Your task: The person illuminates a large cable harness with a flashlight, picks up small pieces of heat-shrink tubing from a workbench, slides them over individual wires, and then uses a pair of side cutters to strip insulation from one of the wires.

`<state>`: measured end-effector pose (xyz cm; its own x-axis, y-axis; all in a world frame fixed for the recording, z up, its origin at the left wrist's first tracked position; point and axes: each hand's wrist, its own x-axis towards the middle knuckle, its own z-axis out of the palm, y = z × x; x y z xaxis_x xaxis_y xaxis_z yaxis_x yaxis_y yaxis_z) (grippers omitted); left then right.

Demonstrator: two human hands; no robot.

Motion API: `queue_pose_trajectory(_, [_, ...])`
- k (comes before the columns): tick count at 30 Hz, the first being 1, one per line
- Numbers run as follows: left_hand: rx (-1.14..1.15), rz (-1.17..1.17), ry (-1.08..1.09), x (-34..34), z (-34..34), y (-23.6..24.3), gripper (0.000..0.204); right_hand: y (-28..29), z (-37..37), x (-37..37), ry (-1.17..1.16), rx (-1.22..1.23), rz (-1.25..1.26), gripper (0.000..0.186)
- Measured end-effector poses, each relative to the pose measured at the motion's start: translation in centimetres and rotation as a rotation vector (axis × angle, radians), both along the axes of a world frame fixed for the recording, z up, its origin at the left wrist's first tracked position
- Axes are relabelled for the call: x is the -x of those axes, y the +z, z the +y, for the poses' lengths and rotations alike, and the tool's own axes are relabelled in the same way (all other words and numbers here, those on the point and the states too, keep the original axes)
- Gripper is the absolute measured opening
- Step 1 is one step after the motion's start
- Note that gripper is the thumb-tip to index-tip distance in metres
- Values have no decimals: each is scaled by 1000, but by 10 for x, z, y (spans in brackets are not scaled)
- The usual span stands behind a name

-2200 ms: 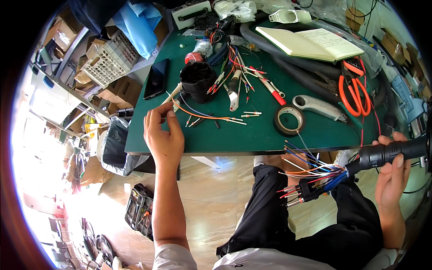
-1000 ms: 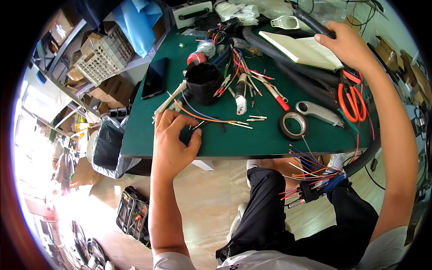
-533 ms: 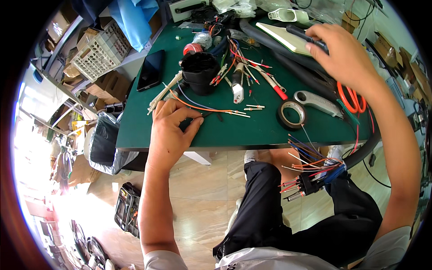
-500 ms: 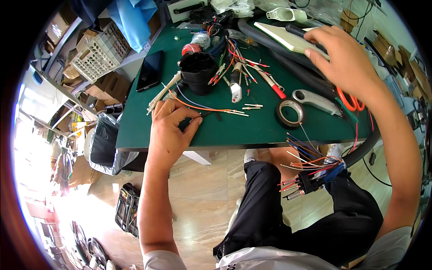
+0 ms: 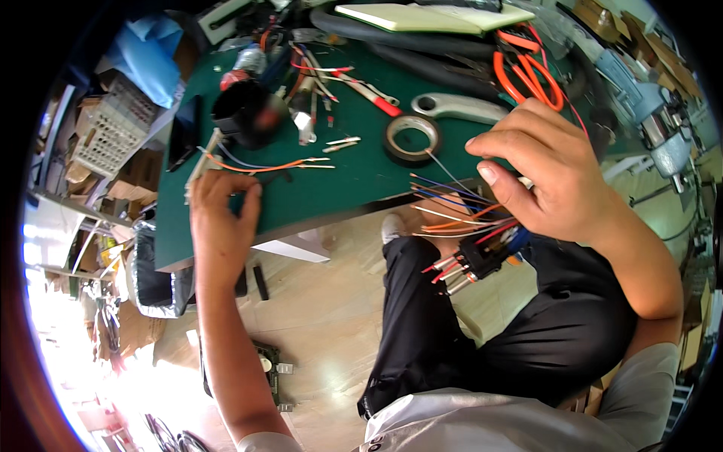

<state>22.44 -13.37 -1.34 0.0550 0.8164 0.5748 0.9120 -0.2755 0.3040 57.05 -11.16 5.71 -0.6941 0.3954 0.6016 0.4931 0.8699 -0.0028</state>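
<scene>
My left hand [image 5: 220, 218] rests at the front left of the green table [image 5: 331, 181], open, thumb and forefinger apart. Close to its fingers lie thin pale sticks [image 5: 202, 167], an orange wire [image 5: 260, 169] and a small dark piece [image 5: 285, 177]. Raised off the table's front edge, my right hand [image 5: 553, 177] is open, its fingers bent and its thumb apart. A small pale spot shows behind the thumb; what it is I cannot make out. Below that hand, a bundle of coloured wires [image 5: 459, 215] fans out of a black connector [image 5: 482, 258] above my lap.
Black tape [image 5: 412, 139], a grey wrench-like tool [image 5: 459, 108], orange-handled pliers [image 5: 527, 75] and an open notebook [image 5: 429, 16] lie on the table. A black cup [image 5: 241, 113] stands further left. A lined bin [image 5: 154, 271] is beside the table's left corner.
My right hand has come away from the notebook, down and toward me, above the wire bundle. My left hand stays by the table edge. The whole view has shifted and tilted.
</scene>
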Motion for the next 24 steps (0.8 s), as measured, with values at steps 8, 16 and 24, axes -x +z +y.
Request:
queue_pose_trajectory(8, [109, -55, 31, -3, -3, 3, 6, -22, -20, -42, -116, 426, 183, 10])
queue_pose_trajectory(16, [-49, -98, 167, -4, -23, -8, 11, -17, -40, -59, -110, 627, 194, 19])
queue_pose_trajectory(24, [175, -969, -80, -107, -128, -53, 6, -15, -50, -32, 113, 683, 6, 28])
